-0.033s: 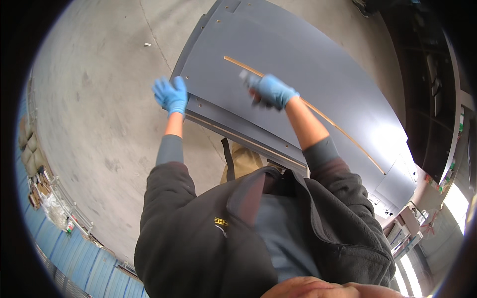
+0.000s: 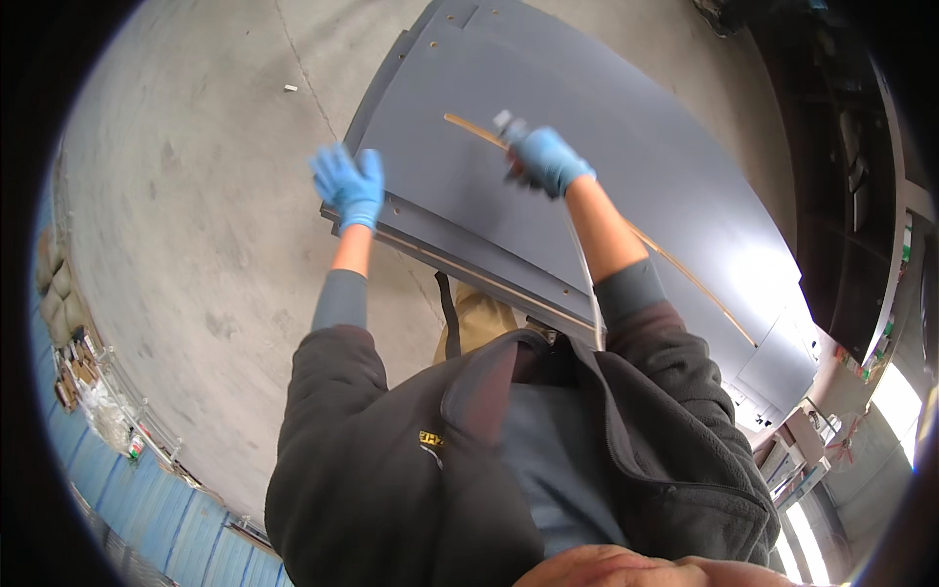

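Observation:
In a blue glove, my right hand is closed around what looks like an air gun, smeared by motion, with its pale tip pointing up and left. A thin whitish hose runs from below that hand toward my body. The hand is over a grey panel, beside the long tan groove in its face. My left hand, also gloved in blue, has its fingers spread and holds nothing. It is at the near left corner of the stacked panels; whether it touches them I cannot tell.
Small holes dot the panel's left and near margins. Another board's edge shows beneath it, close to my body. A dark shelf-like unit stands at the right. Bags lie by the left wall, and a small white scrap is on the concrete floor.
My right hand has moved a little to the right with the air gun, and its hose has come into view. My left hand has shifted slightly right, its fingers still spread.

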{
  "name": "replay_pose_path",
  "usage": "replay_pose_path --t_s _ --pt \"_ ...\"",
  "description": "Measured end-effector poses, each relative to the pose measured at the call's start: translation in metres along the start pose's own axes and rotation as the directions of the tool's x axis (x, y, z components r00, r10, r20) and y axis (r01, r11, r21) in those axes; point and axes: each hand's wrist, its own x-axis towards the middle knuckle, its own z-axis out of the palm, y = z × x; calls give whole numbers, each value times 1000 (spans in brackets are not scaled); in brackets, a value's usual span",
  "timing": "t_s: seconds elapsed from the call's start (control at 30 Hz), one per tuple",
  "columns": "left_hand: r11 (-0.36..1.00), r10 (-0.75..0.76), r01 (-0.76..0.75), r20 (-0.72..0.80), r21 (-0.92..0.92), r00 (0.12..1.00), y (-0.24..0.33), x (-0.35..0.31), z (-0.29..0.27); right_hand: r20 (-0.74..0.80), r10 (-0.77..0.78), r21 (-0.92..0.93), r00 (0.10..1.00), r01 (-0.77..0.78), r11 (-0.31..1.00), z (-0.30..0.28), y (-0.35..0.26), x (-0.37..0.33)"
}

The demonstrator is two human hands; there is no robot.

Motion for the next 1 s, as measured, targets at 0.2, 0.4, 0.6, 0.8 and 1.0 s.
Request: replay_pose_path --t_s 0.2,0.4,0.6,0.8,1.0 --pt "680 733 -676 283 -284 619 115 -5 -17 232 -76 -383 970 163 909 7 -81 36" --pt "445 896 -876 74 -188 439 174 101 19 -116 -130 -24 985 128 991 15 -78 55" --pt "981 -157 190 450 -29 879 99 220 59 -342 70 143 937 -22 990 -72 -50 58" --pt "953 212 -204 12 -225 977 48 170 75 -143 26 -325 989 -72 943 -108 -98 94" --pt "660 718 -684 -9 -310 696 141 119 31 -155 -31 -422 987 -38 906 -106 -138 123"
